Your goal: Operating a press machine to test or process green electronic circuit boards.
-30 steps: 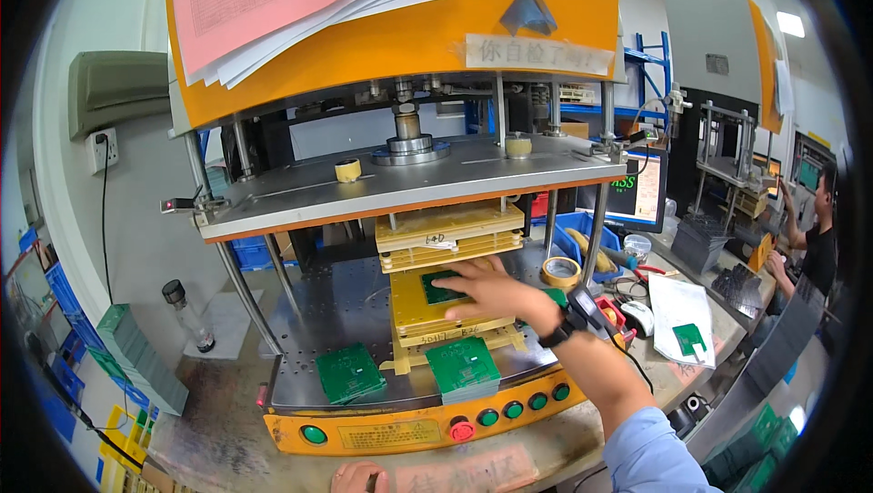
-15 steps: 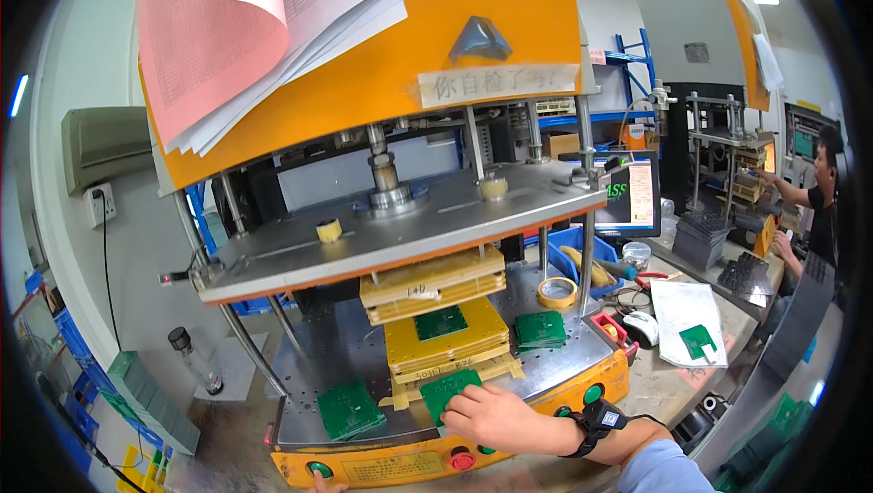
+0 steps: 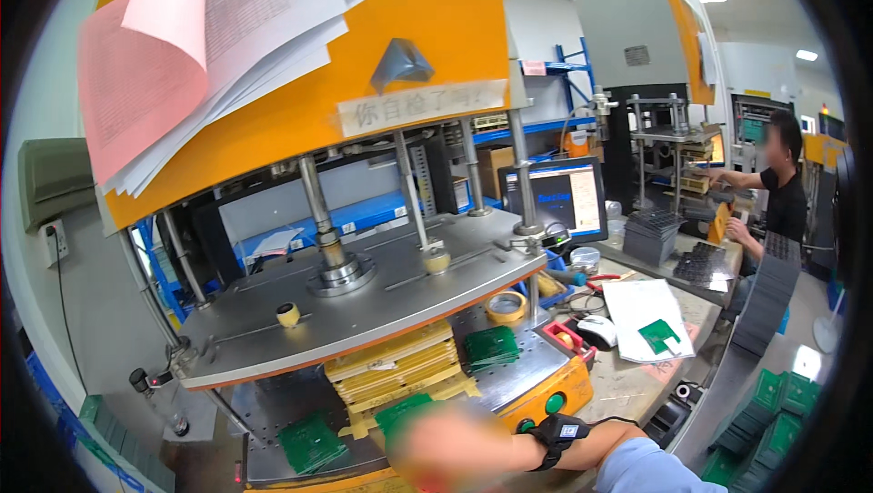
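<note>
My right hand (image 3: 455, 447), heavily blurred, reaches in from the lower right with a dark wrist device on it. It is at the lower right corner of a green circuit board (image 3: 400, 412) and appears closed on it; its fingers are smeared. The board is at the front of the press bed, before a stack of yellow fixture plates (image 3: 391, 367). Above, the metal press plate (image 3: 364, 297) is down, and the upper and lower fixture plates are together. Other green circuit boards (image 3: 312, 445) lie at the front left. My left hand is out of view.
More green boards (image 3: 492, 347) lie right of the fixture. Beyond are a tape roll (image 3: 506, 306), a white mouse (image 3: 597, 332), a white sheet (image 3: 627, 297) and a monitor (image 3: 559, 200). A person (image 3: 782, 184) works at another press on the right.
The press plate has come down and the yellow fixture plates have closed together. My left hand, earlier at a green button, has left the view. The view has shifted; the monitor's picture has changed.
</note>
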`<state>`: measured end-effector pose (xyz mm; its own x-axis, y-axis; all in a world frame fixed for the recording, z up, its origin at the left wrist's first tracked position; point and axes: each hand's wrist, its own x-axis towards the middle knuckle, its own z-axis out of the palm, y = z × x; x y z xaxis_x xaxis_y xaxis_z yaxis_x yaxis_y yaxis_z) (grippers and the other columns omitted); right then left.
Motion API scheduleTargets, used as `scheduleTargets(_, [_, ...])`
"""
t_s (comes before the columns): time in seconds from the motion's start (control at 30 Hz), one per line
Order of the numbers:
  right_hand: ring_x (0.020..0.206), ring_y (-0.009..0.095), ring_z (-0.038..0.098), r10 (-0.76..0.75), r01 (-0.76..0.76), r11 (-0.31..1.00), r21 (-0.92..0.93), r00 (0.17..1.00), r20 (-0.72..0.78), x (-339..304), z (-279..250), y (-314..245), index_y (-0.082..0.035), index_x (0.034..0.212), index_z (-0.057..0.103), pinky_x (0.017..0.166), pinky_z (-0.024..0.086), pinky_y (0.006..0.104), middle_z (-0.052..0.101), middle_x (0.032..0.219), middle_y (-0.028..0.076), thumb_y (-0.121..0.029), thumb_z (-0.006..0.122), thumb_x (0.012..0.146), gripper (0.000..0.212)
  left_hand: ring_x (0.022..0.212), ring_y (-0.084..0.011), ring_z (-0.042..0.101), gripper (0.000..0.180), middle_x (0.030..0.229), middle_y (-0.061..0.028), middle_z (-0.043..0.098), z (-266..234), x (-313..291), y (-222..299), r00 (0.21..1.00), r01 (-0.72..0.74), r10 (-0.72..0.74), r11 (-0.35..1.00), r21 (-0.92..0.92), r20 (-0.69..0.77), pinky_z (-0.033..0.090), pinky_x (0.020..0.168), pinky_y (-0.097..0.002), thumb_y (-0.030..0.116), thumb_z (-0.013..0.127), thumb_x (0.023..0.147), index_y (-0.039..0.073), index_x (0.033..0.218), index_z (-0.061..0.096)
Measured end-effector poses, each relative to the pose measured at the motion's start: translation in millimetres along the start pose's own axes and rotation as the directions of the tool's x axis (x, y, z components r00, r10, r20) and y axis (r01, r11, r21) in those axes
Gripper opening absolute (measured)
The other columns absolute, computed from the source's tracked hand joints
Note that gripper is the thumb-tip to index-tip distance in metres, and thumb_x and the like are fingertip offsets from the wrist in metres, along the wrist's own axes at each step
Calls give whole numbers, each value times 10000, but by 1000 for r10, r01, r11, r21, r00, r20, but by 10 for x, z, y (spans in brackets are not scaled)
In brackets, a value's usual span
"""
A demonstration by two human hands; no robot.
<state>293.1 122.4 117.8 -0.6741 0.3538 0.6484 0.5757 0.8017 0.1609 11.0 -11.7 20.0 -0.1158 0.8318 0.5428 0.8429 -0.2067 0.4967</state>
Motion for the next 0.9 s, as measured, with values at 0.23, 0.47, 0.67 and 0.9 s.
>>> scheduleTargets(0.23, [874,200,545,13,-13,1000,-17,999,39,10,-86,-16,-100,938,542,737,467,289,524,927,32,-149,602,773,182,890,-404,579,222,898,-207,624,24,8,-38,1000,3,-3,999,46,-2,458,804,-482,222,574,967,18,910,642])
scheduleTargets(0.47, [871,200,544,9,-9,1000,-1,999,33,16,-91,-34,-104,942,546,736,463,288,523,924,30,-147,604,767,189,887,-411,571,227,891,-208,614,38,-23,-67,999,-29,31,996,84,-26,453,810,-491,223,569,974,14,919,638])
scheduleTargets(0.67, [863,200,539,-2,2,1000,-10,1000,13,0,-72,9,-110,922,544,730,460,291,511,905,22,-177,627,791,168,919,-418,578,225,938,-214,630,37,-53,-45,1000,-11,12,998,67,-21,456,828,-485,226,575,977,15,957,651])
scheduleTargets(0.9, [1204,321,547,109,-122,985,124,988,110,20,-12,416,-157,1300,611,996,398,462,585,1297,131,-592,605,888,599,950,-396,574,179,986,-188,645,-299,601,403,982,-124,130,991,-51,136,455,825,-461,211,624,946,36,968,656])
